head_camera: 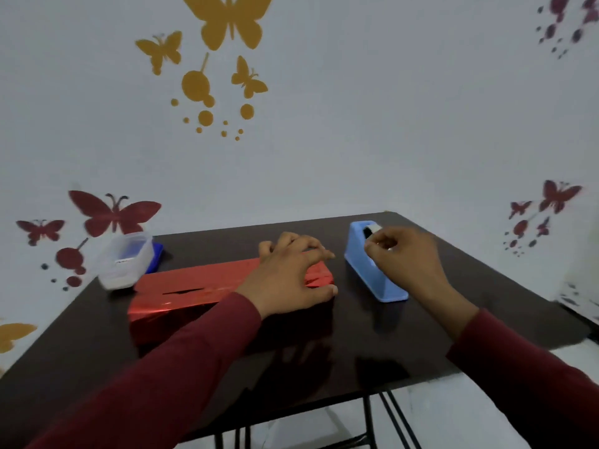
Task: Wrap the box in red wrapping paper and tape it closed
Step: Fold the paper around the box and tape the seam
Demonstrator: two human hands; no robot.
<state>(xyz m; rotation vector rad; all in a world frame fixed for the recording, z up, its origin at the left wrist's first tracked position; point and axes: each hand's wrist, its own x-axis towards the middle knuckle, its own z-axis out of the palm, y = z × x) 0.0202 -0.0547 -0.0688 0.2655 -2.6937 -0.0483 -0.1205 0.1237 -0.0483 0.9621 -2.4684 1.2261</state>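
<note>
A long box covered in shiny red wrapping paper [194,286] lies on the dark table [324,345], with a narrow dark gap in the paper's top seam. My left hand [288,273] presses flat on the box's right end, fingers spread over the folded paper. To the right stands a blue tape dispenser [376,280] with a roll of tape [372,229] on top. My right hand [405,257] hovers over the dispenser, fingertips pinched together at the tape's end. Whether tape is between the fingers is unclear.
A clear plastic container [126,260] sits at the table's back left with a blue lid [155,254] behind it. A white wall with butterfly stickers rises just behind the table. The table's front edge and black legs [369,419] are in view.
</note>
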